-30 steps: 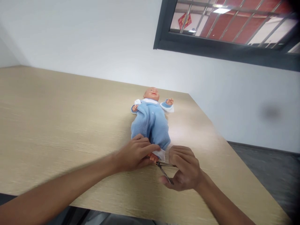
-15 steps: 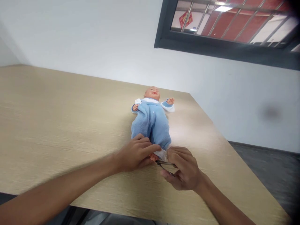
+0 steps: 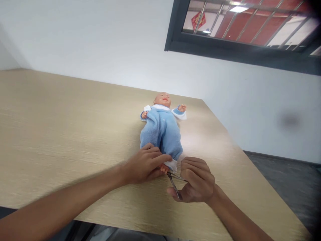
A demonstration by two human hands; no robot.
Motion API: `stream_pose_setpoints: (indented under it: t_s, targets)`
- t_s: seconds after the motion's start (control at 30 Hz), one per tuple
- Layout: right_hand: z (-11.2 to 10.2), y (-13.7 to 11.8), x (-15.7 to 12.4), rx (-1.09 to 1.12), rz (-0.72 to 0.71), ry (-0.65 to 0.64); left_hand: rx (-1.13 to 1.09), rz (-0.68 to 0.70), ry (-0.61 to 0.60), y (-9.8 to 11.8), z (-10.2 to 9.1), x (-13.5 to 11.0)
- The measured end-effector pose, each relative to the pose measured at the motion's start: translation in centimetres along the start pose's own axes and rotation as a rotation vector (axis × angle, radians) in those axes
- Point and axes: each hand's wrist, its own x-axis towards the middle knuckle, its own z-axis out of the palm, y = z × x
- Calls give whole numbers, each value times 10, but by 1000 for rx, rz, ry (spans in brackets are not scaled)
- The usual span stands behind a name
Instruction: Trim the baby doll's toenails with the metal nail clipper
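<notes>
A baby doll point(image 3: 162, 129) in a light blue fleece suit lies on its back on the wooden table point(image 3: 62, 134), head away from me. My left hand point(image 3: 145, 164) is closed round the doll's foot at the bottom of the suit. My right hand point(image 3: 197, 180) is closed on a small metal nail clipper point(image 3: 174, 182), whose tip sits at the doll's toes. The two hands are almost touching.
The table's right edge runs diagonally down to the lower right, with dark floor point(image 3: 288, 187) beyond it. A white wall stands behind the table, and a dark-framed barred window point(image 3: 238, 33) is at the upper right.
My right hand has shifted slightly and the clipper's lever now angles further down. The doll and my left hand have stayed in place.
</notes>
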Motion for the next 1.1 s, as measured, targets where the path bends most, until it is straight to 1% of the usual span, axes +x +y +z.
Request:
stream_pose_setpoints:
  t_s: [0.13,0.33,0.47,0.57,0.67,0.87,1.0,1.1]
  targets:
    - [-1,-1,2,23,1,-20,-7,-4,-15,-1,1,-1]
    - [-5,-6,10,65,13,-38,-6,-4,-3,-1,2,-1]
    - [-4,-5,8,12,-1,-8,-11,-5,-6,0,1,0]
    - [-3,-5,5,-11,-22,-9,-44,-16,-4,1,-1,0]
    - [-3,-4,4,2,-9,-18,-81,-31,0,2,-2,1]
    - [-4,-7,7,25,24,-64,-120,-102,30,8,2,1]
    - [-6,-10,11,54,79,-109,-111,-165,54,13,7,1]
    - [-7,-9,13,86,92,-94,-110,-197,61,17,7,2]
